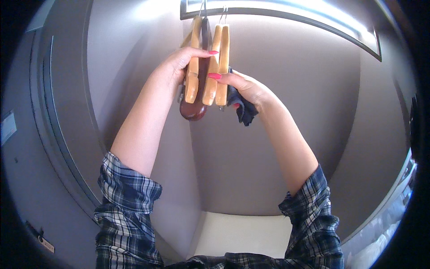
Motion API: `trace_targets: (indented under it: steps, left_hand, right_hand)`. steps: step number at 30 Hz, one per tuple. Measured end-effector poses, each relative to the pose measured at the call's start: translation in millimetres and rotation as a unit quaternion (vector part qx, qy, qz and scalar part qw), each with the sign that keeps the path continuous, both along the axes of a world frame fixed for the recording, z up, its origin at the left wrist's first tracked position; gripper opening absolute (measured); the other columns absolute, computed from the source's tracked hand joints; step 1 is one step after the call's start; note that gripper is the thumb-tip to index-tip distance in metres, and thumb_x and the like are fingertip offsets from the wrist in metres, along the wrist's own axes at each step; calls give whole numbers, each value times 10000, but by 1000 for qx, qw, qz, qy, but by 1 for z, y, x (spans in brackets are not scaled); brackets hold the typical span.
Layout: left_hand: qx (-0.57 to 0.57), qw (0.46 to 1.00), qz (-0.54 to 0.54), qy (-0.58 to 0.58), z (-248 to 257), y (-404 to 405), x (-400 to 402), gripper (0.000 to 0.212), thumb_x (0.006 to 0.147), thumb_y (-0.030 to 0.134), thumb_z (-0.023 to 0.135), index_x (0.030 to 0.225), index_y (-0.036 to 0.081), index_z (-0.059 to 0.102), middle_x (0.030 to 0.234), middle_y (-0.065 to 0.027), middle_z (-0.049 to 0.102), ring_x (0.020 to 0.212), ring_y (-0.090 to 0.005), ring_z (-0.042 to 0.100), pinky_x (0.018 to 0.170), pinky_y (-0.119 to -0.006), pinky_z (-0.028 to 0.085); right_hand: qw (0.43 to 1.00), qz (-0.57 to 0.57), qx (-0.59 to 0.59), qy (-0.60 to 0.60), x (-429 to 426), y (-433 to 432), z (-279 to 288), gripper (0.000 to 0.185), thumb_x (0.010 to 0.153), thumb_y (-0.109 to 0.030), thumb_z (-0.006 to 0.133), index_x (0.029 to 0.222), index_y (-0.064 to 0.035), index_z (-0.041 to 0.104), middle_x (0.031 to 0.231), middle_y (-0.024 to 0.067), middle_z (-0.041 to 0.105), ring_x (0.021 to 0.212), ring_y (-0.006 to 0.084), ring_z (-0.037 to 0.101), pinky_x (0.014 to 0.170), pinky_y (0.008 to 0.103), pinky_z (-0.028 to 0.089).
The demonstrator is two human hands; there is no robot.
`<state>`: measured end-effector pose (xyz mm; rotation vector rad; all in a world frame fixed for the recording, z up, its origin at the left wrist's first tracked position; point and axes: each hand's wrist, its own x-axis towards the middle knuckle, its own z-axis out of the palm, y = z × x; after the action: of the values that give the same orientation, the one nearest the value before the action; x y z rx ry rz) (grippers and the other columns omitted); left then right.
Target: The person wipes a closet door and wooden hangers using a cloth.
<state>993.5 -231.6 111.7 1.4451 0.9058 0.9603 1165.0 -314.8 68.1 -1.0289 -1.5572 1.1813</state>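
Several light wooden clothes hangers point(192, 85) and a dark reddish-brown one point(194, 111) hang close together, seen end-on, their wire hooks reaching up to a framed light fixture. My left hand point(186, 59) is closed around the left part of the bunch, its thumb lying across the hangers. From the other side my right hand point(247, 85) grips the right-hand pair of light hangers point(222, 67), thumb on their near faces. A dark cloth point(244, 109) is bunched under my right palm and fingers. Most fingers of both hands are hidden behind the wood.
A lit, dark-framed panel or mirror point(282, 11) spans the wall above. Below, a cream padded surface point(245, 233) stands in the corner. At left is a grey door point(50, 188) with a key and tag point(46, 243). Translucent plastic point(376, 252) shows at lower right.
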Motion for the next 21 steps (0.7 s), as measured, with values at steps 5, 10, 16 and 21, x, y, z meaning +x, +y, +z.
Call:
trace_targets:
  steps: [5, 10, 16, 21]
  left_hand:
    - [97, 992, -82, -1, 34, -101, 50, 405, 727, 159, 673, 1070, -23, 557, 938, -153, 627, 827, -230, 627, 781, -326, 508]
    - [175, 970, -170, 20, 31, -154, 88, 330, 735, 90, 657, 1038, -10, 575, 928, -125, 625, 853, -199, 624, 807, -316, 505]
    - [124, 975, -180, -36, 25, -167, 110, 299, 724, 53, 665, 993, -43, 579, 901, -131, 626, 801, -205, 626, 793, -312, 514]
    - [77, 980, -175, -51, 39, -180, 115, 344, 717, 41, 708, 1020, -38, 564, 942, -130, 626, 859, -203, 621, 813, -318, 507]
  right_hand:
    - [990, 4, 129, 63, 32, -82, 3, 658, 672, -304, 755, 1223, -52, 498, 1061, 82, 585, 995, 173, 533, 878, 283, 403]
    - [980, -13, 199, -24, 57, -152, 0, 568, 776, -246, 696, 1233, 7, 471, 1078, 103, 581, 982, 177, 557, 879, 283, 430]
    - [984, 42, 169, 40, 81, -157, -6, 611, 783, -199, 694, 1264, 41, 402, 1136, 143, 551, 1022, 214, 557, 896, 316, 444]
    - [992, 43, 120, 21, 89, -162, 4, 654, 792, -228, 696, 1284, 37, 356, 1141, 177, 537, 1033, 214, 551, 877, 334, 467]
